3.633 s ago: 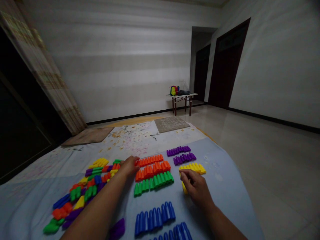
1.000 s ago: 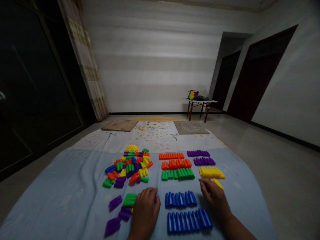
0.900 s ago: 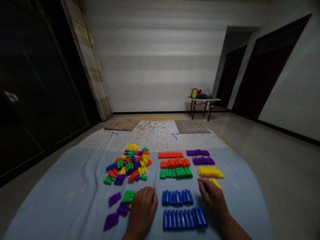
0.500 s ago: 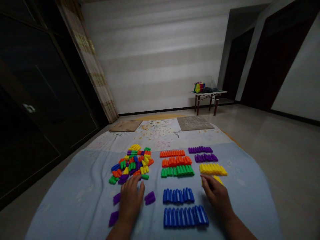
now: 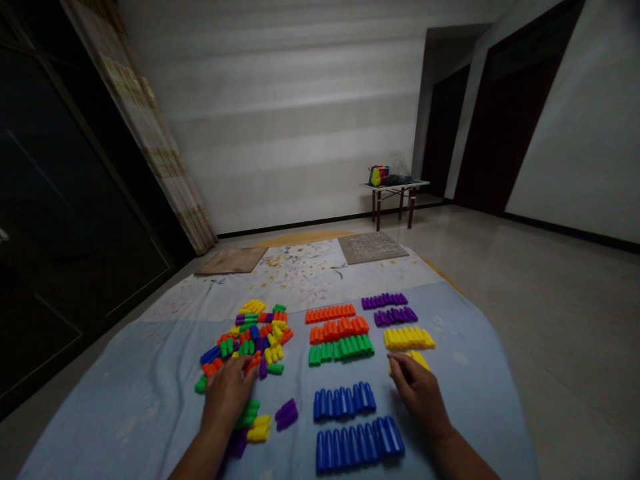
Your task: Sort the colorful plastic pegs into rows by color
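Observation:
My left hand reaches into the near edge of a mixed pile of coloured pieces, its fingers touching orange ones; whether it grips any is unclear. Under and beside that hand lie green, yellow and purple pieces, with a purple group further right. My right hand is closed at a short yellow row, thumb and forefinger pinched at its left end. Beyond it are a longer yellow row and two purple rows. In the middle are orange, green and blue rows.
A pale flowered cloth covers the rounded table. Two flat mats, brown and grey, lie at its far edge. A small table with a colourful bag stands by the wall.
The view has turned slightly right. My left hand has shifted left along the pile's near edge, and green and yellow pieces now show beside it. My right hand stays by the short yellow row.

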A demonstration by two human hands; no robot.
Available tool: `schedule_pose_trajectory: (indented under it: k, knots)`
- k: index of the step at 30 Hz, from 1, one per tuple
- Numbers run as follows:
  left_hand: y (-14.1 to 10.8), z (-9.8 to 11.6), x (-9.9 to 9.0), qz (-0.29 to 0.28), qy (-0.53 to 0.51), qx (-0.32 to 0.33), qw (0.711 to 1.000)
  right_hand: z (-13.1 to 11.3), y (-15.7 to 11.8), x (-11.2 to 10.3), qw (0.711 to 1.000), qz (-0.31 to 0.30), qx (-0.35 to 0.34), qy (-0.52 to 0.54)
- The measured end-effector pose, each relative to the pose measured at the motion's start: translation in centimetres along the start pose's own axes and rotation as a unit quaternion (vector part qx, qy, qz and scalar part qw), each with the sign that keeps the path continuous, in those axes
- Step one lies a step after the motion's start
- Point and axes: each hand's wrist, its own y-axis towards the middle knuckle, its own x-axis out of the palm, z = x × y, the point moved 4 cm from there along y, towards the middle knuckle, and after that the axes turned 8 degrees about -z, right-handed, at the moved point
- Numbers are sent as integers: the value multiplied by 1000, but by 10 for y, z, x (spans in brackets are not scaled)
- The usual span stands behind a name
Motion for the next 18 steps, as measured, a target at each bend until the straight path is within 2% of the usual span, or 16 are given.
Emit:
schedule_pose_trajectory:
  k: [3, 6, 8, 10, 13, 18]
  knots:
    - [7, 10, -2, 6, -118, 16, 993, 1, 0, 1, 1000, -8, 7, 6]
    - [14, 34, 10, -78, -245, 25, 966, 0, 1, 0, 1000, -14, 10, 9]
    - [17, 50, 22, -138, -282, 22, 949, -1, 2, -1, 1000, -16, 9, 12]
    - [21, 59, 34, -165, -281, 17, 945, -1, 3, -1, 1000, -16, 10, 13]
    - [28, 61, 46, -169, -250, 4, 953, -1, 5, -2, 1000, -10, 9, 11]
    - [38, 57, 50, -181, -184, 9, 966, -3, 7, -2, 1000, -3, -5, 10]
